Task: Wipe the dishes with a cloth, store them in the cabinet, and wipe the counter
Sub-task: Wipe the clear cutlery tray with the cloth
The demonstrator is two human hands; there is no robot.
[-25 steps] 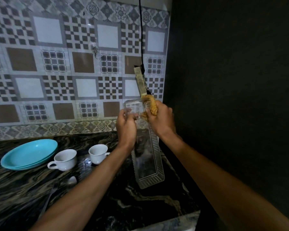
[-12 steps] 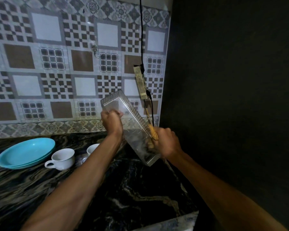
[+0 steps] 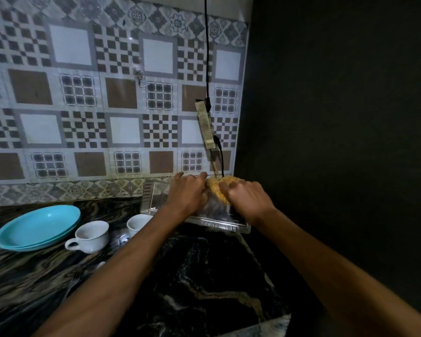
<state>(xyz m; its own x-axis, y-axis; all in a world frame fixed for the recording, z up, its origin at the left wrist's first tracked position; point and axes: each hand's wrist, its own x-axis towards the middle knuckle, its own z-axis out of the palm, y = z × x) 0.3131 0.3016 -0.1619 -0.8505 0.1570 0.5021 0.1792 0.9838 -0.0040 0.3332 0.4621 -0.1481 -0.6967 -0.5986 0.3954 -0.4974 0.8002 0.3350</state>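
A dark marbled counter [image 3: 204,276] runs to a patterned tiled wall [image 3: 83,93]; at its far right lies a clear tray [image 3: 153,198]; the left hand [image 3: 187,193] grips the tray, the right hand [image 3: 248,198] clutches a yellow cloth [image 3: 219,189] inside it; blue plates [image 3: 37,227] and two white cups [image 3: 93,235] stand left.

Wall [image 3: 78,98]: patterned tiles in brown, white and grey checks, from 9 to 12 o'clock.
Cable [image 3: 207,45]: black, hanging down at 12 o'clock.
Power strip [image 3: 205,124]: tilted on the tiles, cable plugged in below.
Side wall [image 3: 338,117]: dark, at 3 o'clock.
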